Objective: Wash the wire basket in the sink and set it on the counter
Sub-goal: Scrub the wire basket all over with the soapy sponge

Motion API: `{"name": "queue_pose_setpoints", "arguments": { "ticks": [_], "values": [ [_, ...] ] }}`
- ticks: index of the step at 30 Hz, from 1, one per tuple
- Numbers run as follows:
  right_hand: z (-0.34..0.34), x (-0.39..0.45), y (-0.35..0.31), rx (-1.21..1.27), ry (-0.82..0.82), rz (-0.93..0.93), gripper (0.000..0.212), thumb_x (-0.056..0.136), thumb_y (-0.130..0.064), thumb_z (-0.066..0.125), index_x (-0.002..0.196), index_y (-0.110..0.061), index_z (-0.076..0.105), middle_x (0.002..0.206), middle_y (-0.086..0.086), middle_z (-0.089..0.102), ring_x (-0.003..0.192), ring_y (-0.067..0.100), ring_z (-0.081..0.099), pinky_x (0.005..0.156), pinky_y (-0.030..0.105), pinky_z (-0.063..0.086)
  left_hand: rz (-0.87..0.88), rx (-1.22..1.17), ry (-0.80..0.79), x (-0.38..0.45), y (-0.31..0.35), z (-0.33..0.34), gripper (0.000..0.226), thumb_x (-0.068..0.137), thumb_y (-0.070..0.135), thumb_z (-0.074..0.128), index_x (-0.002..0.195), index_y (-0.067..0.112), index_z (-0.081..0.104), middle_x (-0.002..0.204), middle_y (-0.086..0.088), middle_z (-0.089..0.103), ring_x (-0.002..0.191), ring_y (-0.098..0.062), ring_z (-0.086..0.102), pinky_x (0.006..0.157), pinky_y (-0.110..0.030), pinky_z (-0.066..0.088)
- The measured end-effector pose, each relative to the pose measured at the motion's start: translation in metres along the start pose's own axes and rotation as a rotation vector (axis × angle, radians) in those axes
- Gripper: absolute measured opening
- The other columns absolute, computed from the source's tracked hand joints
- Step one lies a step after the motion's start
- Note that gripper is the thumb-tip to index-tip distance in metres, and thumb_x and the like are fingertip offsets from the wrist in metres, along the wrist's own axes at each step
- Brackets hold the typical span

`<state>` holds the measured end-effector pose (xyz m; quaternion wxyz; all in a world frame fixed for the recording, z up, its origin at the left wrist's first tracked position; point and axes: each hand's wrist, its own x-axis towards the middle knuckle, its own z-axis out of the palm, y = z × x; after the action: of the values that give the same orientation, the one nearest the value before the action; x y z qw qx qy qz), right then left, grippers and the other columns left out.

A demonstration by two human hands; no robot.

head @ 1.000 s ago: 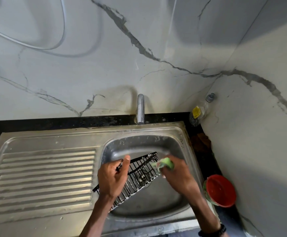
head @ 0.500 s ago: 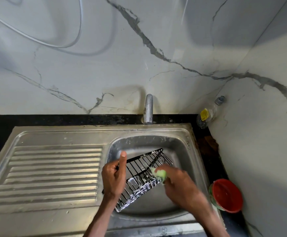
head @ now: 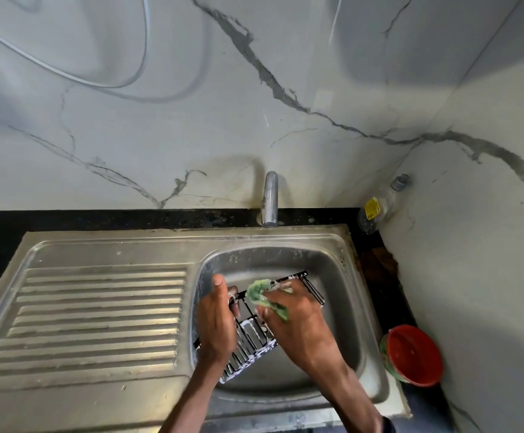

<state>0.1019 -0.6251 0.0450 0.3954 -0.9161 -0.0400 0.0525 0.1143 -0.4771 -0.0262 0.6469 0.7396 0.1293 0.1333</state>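
Wire basket, one, two hands, seemingly one scrubber

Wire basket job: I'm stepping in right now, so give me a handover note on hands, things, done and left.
Left hand grips the wire basket, tilted over the sink basin.
Right hand holds a green scrubber against the basket's upper wires.
Done: basket is soapy, suds on its wires.
Left: finish scrubbing, rinse under the tap (no water visibly running), set it on the counter.
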Motion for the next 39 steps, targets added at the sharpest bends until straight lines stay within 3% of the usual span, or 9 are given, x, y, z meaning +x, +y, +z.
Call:
{"name": "queue_pose_setpoints", "arguments": {
  "ticks": [4,6,9,14,17,21,26,31,39],
  "values": [
    [-0.024,-0.010,0.006,-0.091,-0.158,-0.034,0.025,0.096,-0.034,0.067,0.109,-0.051,0.055,0.098,-0.019,0.051,0.082,-0.008,0.055,0.072,0.000,0.037,-0.018,0.041,0.065,0.000,-0.006,0.001,0.097,0.091,0.087,0.016,0.062,0.003,0.055,0.044,-0.010,0.050,0.036,-0.018,0.044,0.039,-0.033,0.037],
    [-0.037,-0.013,0.008,-0.216,-0.233,0.022,0.009,0.093,-0.037,0.070,0.093,-0.040,0.061,0.094,-0.014,0.056,0.078,-0.002,0.055,0.067,0.006,0.037,-0.017,0.052,0.054,0.001,-0.008,0.000,0.100,0.092,0.086,0.017,0.061,-0.002,0.052,0.044,-0.018,0.047,0.035,-0.020,0.041,0.034,-0.037,0.036],
    [-0.040,-0.013,0.009,-0.293,-0.117,0.053,0.022,0.092,-0.037,0.070,0.087,-0.016,0.073,0.100,-0.004,0.068,0.083,0.012,0.062,0.067,0.015,0.043,0.005,0.104,0.036,0.004,-0.012,0.000,0.099,0.094,0.083,0.018,0.060,-0.004,0.048,0.044,-0.021,0.044,0.033,-0.022,0.038,0.035,-0.030,0.032],
    [-0.005,-0.001,-0.016,-0.165,0.179,-0.200,0.015,0.090,-0.024,0.070,0.104,-0.021,0.075,0.103,-0.003,0.073,0.093,0.015,0.066,0.081,0.029,0.056,-0.025,0.103,-0.033,0.007,-0.014,0.004,0.087,0.099,0.077,0.021,0.065,0.007,0.060,0.046,-0.008,0.055,0.041,-0.028,0.051,0.044,-0.041,0.045],
    [0.017,-0.002,-0.019,-0.242,0.108,-0.287,0.026,0.088,-0.011,0.070,0.107,-0.027,0.073,0.115,-0.004,0.068,0.105,0.018,0.059,0.076,0.028,0.057,-0.036,0.058,-0.067,0.011,-0.010,0.001,0.081,0.102,0.073,0.021,0.073,0.009,0.062,0.056,-0.013,0.060,0.051,-0.033,0.056,0.052,-0.047,0.049],
    [0.025,-0.023,-0.001,-0.283,0.002,-0.324,0.043,0.085,-0.003,0.067,0.114,-0.035,0.067,0.131,-0.008,0.058,0.114,0.024,0.053,0.074,0.033,0.058,-0.039,0.003,-0.069,0.013,-0.006,-0.005,0.088,0.098,0.077,0.023,0.066,0.001,0.054,0.052,-0.016,0.050,0.045,-0.027,0.046,0.049,-0.032,0.038],
    [-0.002,-0.046,0.016,-0.041,-0.145,-0.192,0.015,0.085,-0.026,0.067,0.096,-0.030,0.077,0.106,-0.020,0.066,0.101,0.001,0.061,0.085,0.022,0.054,0.058,0.082,-0.088,-0.001,-0.008,-0.003,0.086,0.101,0.073,0.018,0.056,0.006,0.048,0.045,-0.018,0.044,0.038,-0.033,0.043,0.037,-0.042,0.037],
    [-0.013,-0.027,0.000,0.097,0.197,-0.159,0.019,0.091,-0.025,0.070,0.108,-0.030,0.078,0.112,-0.018,0.069,0.104,0.000,0.067,0.090,0.018,0.053,0.163,0.119,-0.128,-0.004,0.006,0.000,0.069,0.106,0.064,0.023,0.062,0.021,0.054,0.043,-0.011,0.045,0.032,-0.020,0.044,0.032,-0.041,0.035],
    [0.024,-0.015,0.036,-0.013,0.310,-0.335,0.034,0.095,-0.004,0.065,0.126,-0.017,0.073,0.129,0.001,0.065,0.125,0.010,0.054,0.105,0.016,0.043,0.185,0.070,-0.109,-0.005,0.010,-0.005,0.079,0.103,0.071,0.026,0.059,0.009,0.046,0.037,-0.005,0.033,0.028,-0.017,0.032,0.033,-0.027,0.030]
  ]
}}
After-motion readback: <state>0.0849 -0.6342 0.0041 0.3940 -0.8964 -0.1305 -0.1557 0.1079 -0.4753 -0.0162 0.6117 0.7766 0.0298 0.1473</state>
